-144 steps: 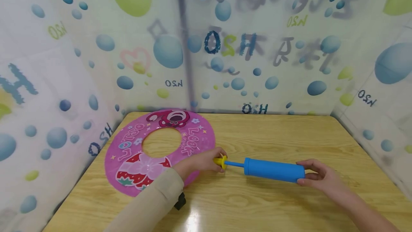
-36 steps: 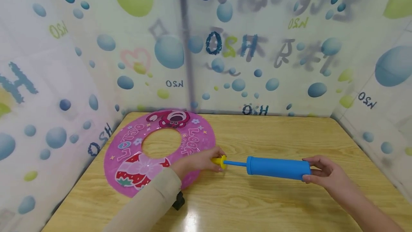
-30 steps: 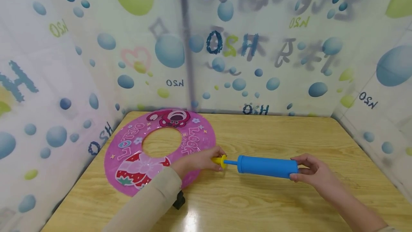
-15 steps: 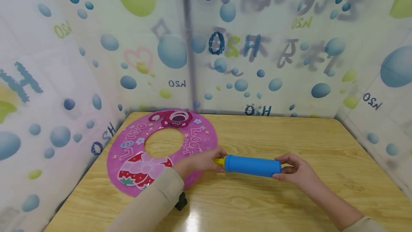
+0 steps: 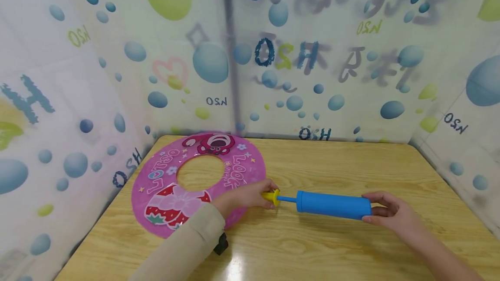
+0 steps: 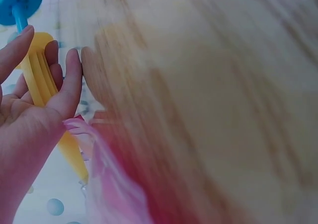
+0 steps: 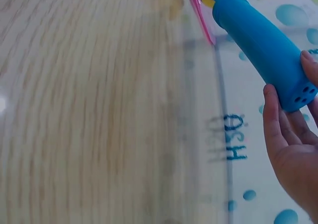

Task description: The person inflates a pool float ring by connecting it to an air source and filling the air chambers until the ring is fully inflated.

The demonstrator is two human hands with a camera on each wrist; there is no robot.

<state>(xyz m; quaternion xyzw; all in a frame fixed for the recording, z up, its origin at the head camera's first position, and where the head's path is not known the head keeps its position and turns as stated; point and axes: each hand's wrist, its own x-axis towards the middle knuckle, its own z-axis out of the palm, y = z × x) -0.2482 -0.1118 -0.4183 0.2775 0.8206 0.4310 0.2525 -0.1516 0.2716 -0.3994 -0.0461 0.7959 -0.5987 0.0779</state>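
Observation:
A hand air pump lies level between my hands over the table. My left hand (image 5: 255, 194) grips its yellow tapered nozzle (image 6: 39, 77), whose tip reaches a small clear piece at the pink ring in the left wrist view. With thumb and fingertips, my right hand (image 5: 392, 214) holds the far end of the blue barrel (image 5: 333, 205); small holes show in that end in the right wrist view. A stretch of thin blue rod (image 5: 287, 199) is exposed between the yellow flange and barrel. The pink swim ring (image 5: 142, 203) lies flat under my left forearm, printed with a bear and strawberries.
The wooden table (image 5: 336, 164) meets a curtain-like wall (image 5: 343, 99) printed with bubbles at the back and both sides. A small black object (image 5: 221, 244) shows beneath my left sleeve, near the ring's front edge.
Half a second ago the barrel was pushed left against the yellow flange, hiding the rod. My right hand has since drawn it back to the right. The left hand has stayed nearly still.

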